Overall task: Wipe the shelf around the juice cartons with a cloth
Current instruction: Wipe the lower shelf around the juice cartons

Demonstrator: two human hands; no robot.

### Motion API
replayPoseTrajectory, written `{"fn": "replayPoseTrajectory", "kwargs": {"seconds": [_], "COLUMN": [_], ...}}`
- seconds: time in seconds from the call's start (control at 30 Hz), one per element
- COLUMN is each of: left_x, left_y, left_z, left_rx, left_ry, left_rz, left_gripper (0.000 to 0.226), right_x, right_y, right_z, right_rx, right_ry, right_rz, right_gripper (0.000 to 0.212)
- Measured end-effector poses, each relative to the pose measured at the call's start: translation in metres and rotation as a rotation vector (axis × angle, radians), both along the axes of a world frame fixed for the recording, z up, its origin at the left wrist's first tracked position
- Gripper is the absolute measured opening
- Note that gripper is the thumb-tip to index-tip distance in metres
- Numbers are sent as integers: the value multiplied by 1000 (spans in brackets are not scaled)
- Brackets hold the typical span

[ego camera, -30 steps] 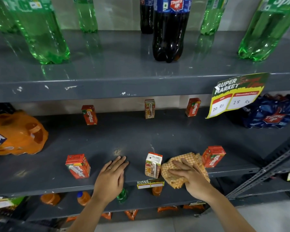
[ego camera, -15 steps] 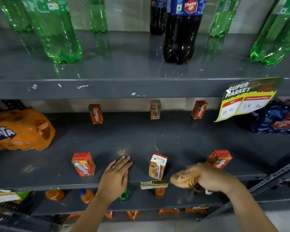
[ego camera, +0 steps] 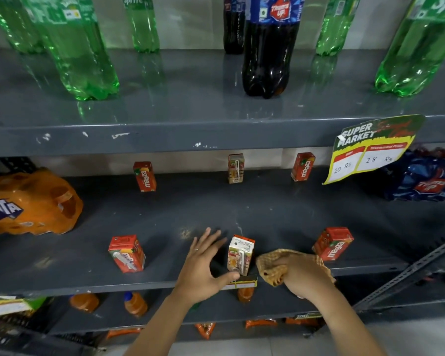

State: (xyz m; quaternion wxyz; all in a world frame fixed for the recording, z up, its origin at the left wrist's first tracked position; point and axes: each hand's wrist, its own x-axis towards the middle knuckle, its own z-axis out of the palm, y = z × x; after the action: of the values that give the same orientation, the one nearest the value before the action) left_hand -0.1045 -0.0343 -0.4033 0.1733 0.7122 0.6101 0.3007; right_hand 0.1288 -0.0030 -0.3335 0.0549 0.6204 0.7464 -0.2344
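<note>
The left hand (ego camera: 203, 265), flat on the shelf (ego camera: 267, 214) a second ago, now lifts and spreads wide, thumb reaching under the front of the middle juice carton (ego camera: 240, 255) and fingers curving just beside its far side, not yet closed on it. The right hand (ego camera: 303, 276) has gathered the cloth (ego camera: 271, 268), which lay spread out before, into a bunch gripped in a closed fist just beside that carton, at the shelf's front edge. This looks like preparation to move or steady the carton so the cloth can reach beneath. Other cartons stand well beyond both hands; another carton (ego camera: 333, 244) sits just past the right hand.
</note>
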Motion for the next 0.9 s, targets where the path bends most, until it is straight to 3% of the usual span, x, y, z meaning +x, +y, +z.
{"fn": "replayPoseTrajectory", "kwargs": {"seconds": [0.1,0.33,0.67,0.8,0.9], "left_x": [7,17,21,11,-3], "left_y": [2,3,0,-10,-35], "left_z": [2,3,-2,-1,-8], "left_rx": [-42,-68,26,58,126], "left_ry": [-90,-206,-142,-11,40], "left_rz": [10,107,125,79,124], "left_gripper": [86,35,48,68,57], "right_x": [14,20,14,6,-9], "right_y": [-5,-7,-7,25,79], "right_z": [4,-9,-5,13,25], "right_rx": [-31,-4,7,37,263], "right_ry": [91,123,120,184,170], "right_rz": [0,-43,-87,-219,-228], "right_gripper": [45,48,50,26,10]}}
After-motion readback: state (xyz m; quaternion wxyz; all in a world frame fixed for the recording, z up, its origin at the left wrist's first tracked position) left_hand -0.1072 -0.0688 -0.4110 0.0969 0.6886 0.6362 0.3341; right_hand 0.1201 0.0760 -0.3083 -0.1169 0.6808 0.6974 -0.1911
